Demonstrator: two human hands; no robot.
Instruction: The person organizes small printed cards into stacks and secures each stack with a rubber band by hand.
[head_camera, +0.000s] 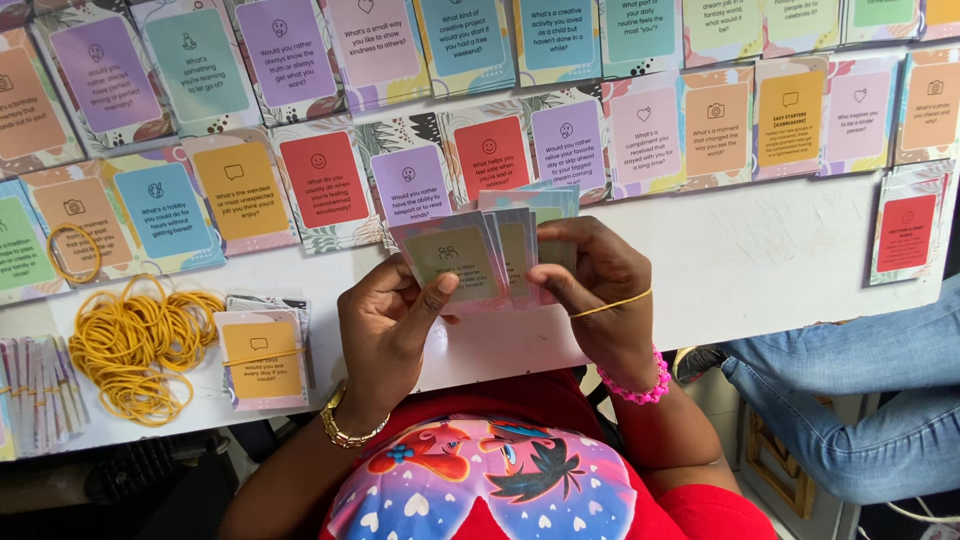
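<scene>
Both hands are raised just above the near edge of the white tabletop (780, 260), and between them they hold a fanned stack of cards (490, 250). The left hand (385, 325) grasps the left part of the fan, its thumb pressed on the front card, a beige-centred one with a pink border. The right hand (600, 285) clasps the right part of the fan, fingers curled round the cards' edge, and a yellow rubber band (612, 303) is looped across its back. A gold bracelet (345, 428) sits on the left wrist, a pink beaded bracelet (640, 385) on the right. Left of the left hand, on the tabletop, lies a banded pack of cards (262, 358) with an orange-centred face, and further left a loose heap of yellow rubber bands (130, 345). Beyond that heap more banded packs (40, 390) lie at the table's left edge. Past the hands, rows of colourful cards (410, 180) are laid face up across the tabletop. To the right of the right hand, another person's leg in blue jeans (860, 400) shows beside the table.
</scene>
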